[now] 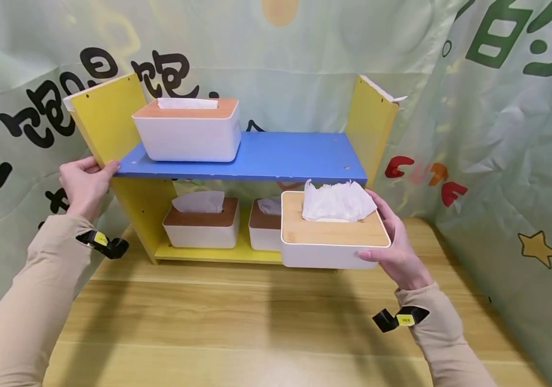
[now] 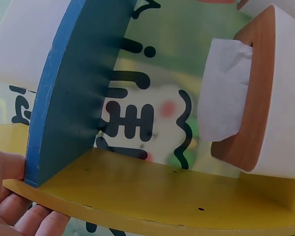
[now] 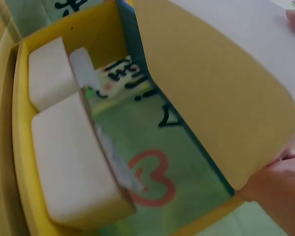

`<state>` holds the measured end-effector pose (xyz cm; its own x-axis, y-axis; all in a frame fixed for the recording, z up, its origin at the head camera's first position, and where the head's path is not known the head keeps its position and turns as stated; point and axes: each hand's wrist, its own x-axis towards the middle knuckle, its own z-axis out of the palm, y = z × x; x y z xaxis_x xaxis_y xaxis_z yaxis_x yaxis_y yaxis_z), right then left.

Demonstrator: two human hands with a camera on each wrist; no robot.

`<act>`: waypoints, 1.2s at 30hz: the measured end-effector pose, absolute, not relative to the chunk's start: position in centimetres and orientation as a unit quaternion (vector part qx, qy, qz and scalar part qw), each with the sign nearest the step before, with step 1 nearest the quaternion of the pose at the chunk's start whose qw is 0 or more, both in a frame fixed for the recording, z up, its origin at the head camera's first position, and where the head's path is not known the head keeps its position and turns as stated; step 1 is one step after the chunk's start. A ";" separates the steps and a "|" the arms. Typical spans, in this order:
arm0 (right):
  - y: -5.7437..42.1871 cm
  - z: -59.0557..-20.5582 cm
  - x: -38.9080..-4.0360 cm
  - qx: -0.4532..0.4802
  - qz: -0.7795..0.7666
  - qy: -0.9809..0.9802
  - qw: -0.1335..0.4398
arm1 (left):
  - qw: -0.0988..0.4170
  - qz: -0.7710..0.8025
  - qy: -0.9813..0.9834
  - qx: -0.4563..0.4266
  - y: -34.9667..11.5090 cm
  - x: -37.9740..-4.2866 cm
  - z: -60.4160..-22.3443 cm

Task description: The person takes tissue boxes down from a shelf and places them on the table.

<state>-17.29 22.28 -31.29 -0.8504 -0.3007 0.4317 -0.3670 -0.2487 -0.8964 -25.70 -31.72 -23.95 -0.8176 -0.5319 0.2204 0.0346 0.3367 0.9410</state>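
Note:
My right hand (image 1: 399,252) grips the right end of a white tissue box (image 1: 331,255) with a light wooden lid, thumb on its front wall. White tissue stands up from the lid's slot. The box is held in front of the two-tier shelf unit (image 1: 300,156), overlapping its lower right part in the head view. At the unit's left side, my left hand (image 1: 84,183) holds the yellow side panel (image 1: 106,115), thumb by the end of the blue board and fingers behind. In the right wrist view, the held box (image 3: 211,98) shows a tan face.
On the blue upper board stands one tissue box (image 1: 188,134), at the left. Below are a brown-lidded tissue box (image 1: 200,234) and another tissue box (image 1: 263,236), partly hidden behind the held one. A wooden table (image 1: 198,322) carries the unit; printed cloth (image 1: 295,97) hangs behind.

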 end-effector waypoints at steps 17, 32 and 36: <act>25.0 -37.3 -17.4 0.299 0.719 -0.627 0.019 | 0.252 -0.567 -0.767 0.163 -31.7 -25.8 -24.0; 27.4 -41.0 -16.7 0.280 0.727 -0.626 0.028 | 0.246 -0.555 -0.775 0.177 -31.8 -25.9 -23.9; 28.0 -41.5 -16.5 0.270 0.718 -0.640 0.030 | 0.245 -0.558 -0.773 0.175 -31.7 -25.9 -23.9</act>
